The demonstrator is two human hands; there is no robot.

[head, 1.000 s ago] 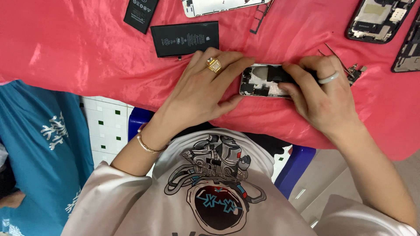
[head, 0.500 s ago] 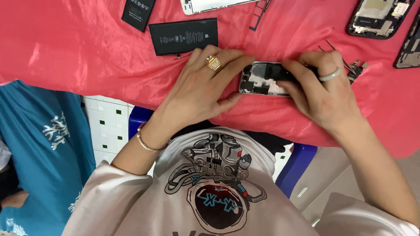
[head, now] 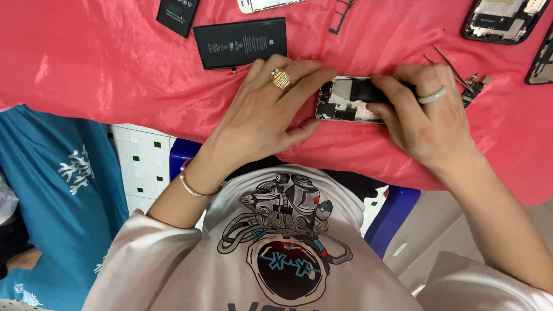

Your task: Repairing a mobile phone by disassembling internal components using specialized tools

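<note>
An opened phone body [head: 344, 102] with bare circuitry lies on the red cloth [head: 115, 75]. My left hand [head: 262, 112], wearing a gold ring, lies flat on the cloth with its fingertips against the phone's left end. My right hand [head: 423, 118], with a pale ring, covers the phone's right half. Its fingers pinch a black part [head: 364, 89] inside the phone. A thin pair of tweezers [head: 452, 62] lies just beyond my right hand.
A black battery [head: 241, 41] lies beyond my left hand, a smaller black pack [head: 177, 12] farther left. Other opened phone shells [head: 502, 20] sit at the far right and a white panel [head: 262, 4] at the top edge. Blue fabric [head: 63, 190] hangs below left.
My right fingers have crept slightly left over the phone's black part. The left hand has barely shifted.
</note>
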